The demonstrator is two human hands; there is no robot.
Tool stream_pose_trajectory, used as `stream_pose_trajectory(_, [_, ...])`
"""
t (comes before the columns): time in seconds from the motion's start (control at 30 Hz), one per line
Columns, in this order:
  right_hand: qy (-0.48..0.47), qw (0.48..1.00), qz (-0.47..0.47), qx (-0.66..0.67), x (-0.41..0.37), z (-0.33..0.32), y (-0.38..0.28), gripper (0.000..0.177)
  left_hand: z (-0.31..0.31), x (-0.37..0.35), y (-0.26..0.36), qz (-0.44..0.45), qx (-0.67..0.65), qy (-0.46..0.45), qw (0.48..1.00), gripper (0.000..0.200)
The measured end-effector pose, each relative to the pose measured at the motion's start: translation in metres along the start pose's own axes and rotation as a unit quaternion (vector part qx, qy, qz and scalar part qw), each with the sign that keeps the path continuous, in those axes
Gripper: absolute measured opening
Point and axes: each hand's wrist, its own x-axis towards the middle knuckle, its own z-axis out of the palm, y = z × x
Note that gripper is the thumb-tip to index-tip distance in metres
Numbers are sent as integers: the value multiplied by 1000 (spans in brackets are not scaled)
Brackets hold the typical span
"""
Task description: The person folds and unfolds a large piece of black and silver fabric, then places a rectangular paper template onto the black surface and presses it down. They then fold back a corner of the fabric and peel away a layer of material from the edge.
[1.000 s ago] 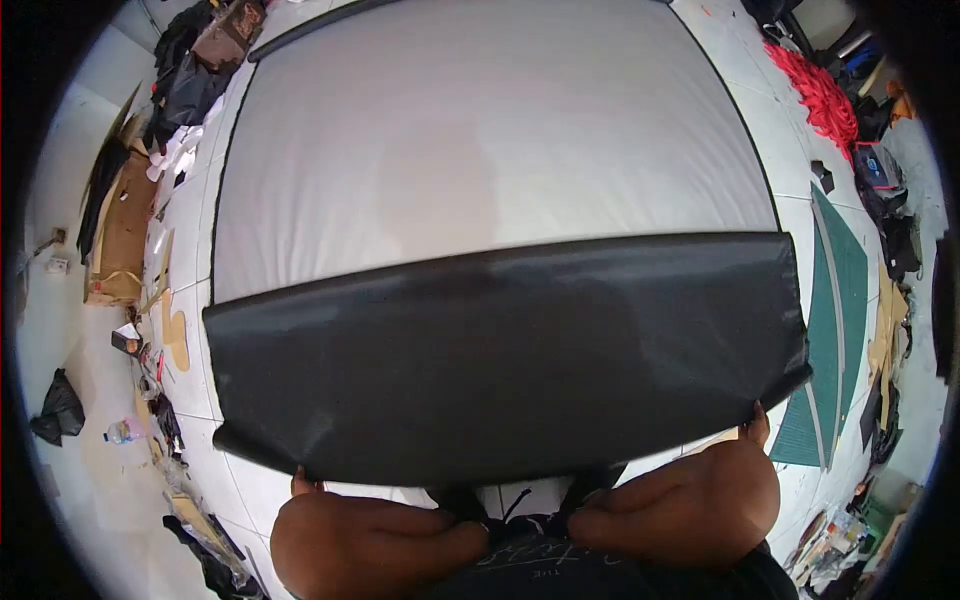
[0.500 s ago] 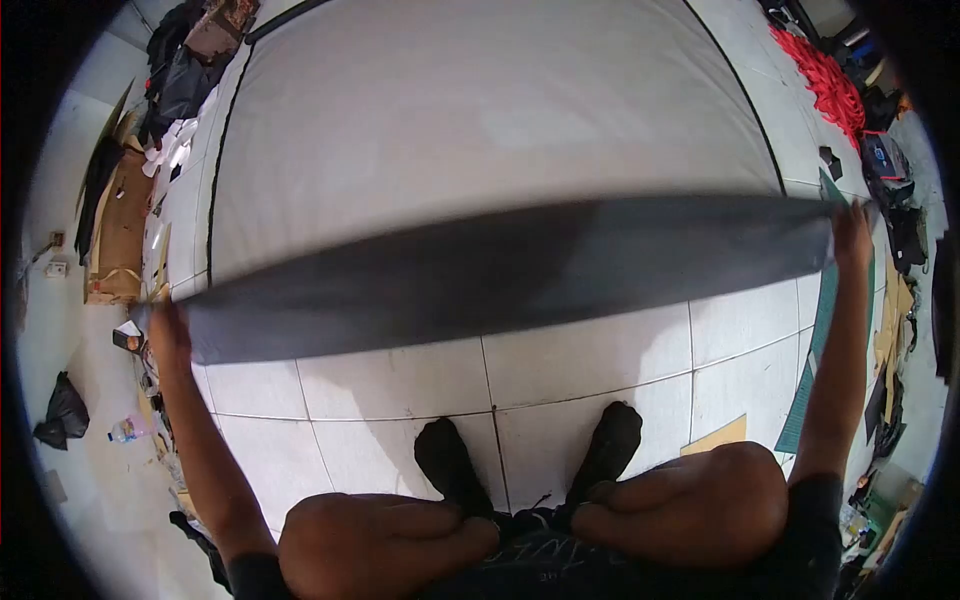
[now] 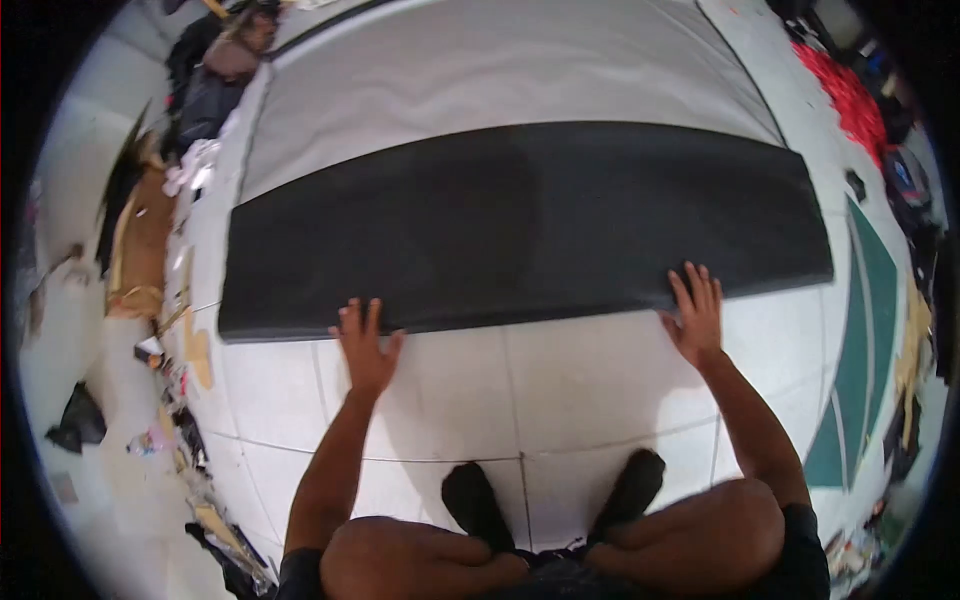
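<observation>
A wide sheet of material lies on the tiled floor, its grey face (image 3: 480, 85) up at the far side. Nearest me, a broad band of it is folded over and shows its dark underside (image 3: 620, 210). On the fold's near edge, toward the left, rests my left hand (image 3: 367, 352), fingers spread. My right hand (image 3: 697, 320) lies on the same edge further right, its fingers stretched out over the dark surface. Neither hand grips anything.
White floor tiles (image 3: 590, 390) stretch between the sheet and my feet. A green cutting mat (image 3: 875, 300) lies at the right. Cardboard (image 3: 140, 245) and dark bags stand along the left, with red material (image 3: 840, 95) at the upper right.
Both hands have let go of the sheet's side corners and moved inward to its near edge. The raised, blurred band now lies flat, folded over with its dark side up.
</observation>
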Motion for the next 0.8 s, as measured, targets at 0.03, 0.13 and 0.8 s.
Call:
stream_pose_trajectory(0.03, [-8,1000,0,11,8,1,2,69,0,9,1,-1,8,-6,1000,68])
stream_pose_trajectory(0.13, [32,998,-55,-3,28,9,12,67,-1,30,0,-13,2,-4,1000,65])
stream_pose_trajectory(0.8, [-126,992,-1,-13,94,12,24,71,26,77,-12,-9,-47,-35,998,67])
